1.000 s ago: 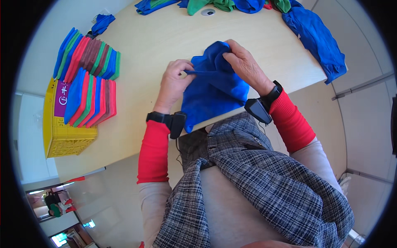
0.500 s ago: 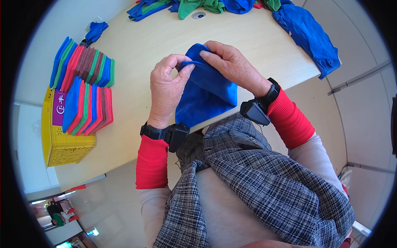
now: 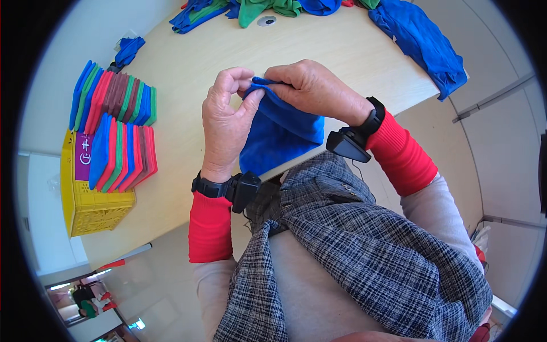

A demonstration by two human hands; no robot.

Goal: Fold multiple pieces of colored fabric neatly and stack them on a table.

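Observation:
A blue cloth (image 3: 279, 139), partly folded over, lies at the near edge of the pale wooden table (image 3: 188, 85). Its upper edge is raised between my hands. My left hand (image 3: 228, 111) pinches that edge between thumb and fingers at the cloth's left corner. Close beside it, my right hand (image 3: 316, 88) is closed on the same edge, its fingertips partly hidden by the fabric. The two hands nearly meet at the top of the cloth. A black band with a small dark device sits on each wrist.
Folded blue, green, red and brown cloths (image 3: 122, 151) stand in two rows on a yellow crate (image 3: 102, 211) at the left. Loose blue and green cloths (image 3: 273, 7) lie along the far edge. A blue cloth (image 3: 419, 45) hangs over the right edge.
My right hand has moved left toward my left hand, drawing its part of the cloth's edge over. My left hand keeps its pinch. The whole view has shifted slightly.

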